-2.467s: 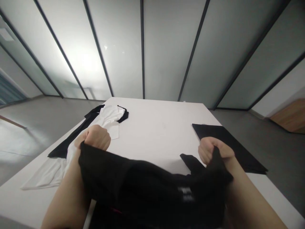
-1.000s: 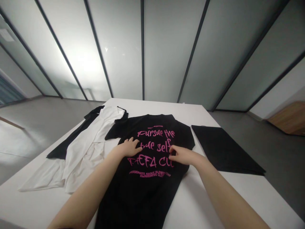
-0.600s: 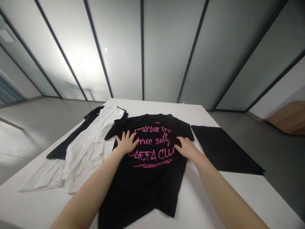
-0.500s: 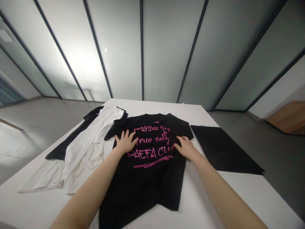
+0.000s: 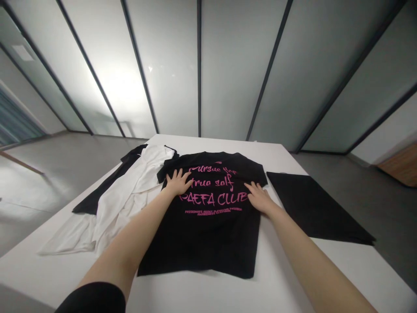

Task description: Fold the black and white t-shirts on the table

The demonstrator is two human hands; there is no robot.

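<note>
A black T-shirt (image 5: 202, 243) with pink lettering lies spread on the white table, collar toward the far edge and hem toward me. On its left side, just below the sleeve, my left hand (image 5: 177, 181) rests with fingers spread. My right hand (image 5: 259, 196) lies on the shirt's right side near the other sleeve, fingers stretched out. Both palms face down on the cloth and neither hand grips it. The printed words show between the hands, with a little of the left edge of the print covered.
Left of the shirt, white garments (image 5: 130, 182) lie loosely over a black garment (image 5: 100, 189). A folded black cloth (image 5: 316, 204) lies flat along the right of the white table (image 5: 228, 295). Frosted glass panels (image 5: 176, 65) stand behind the table.
The shirt has moved slightly away from me and lies flatter. Its hem is straighter and its print less wrinkled. Both hands have moved a little forward and to the right in view.
</note>
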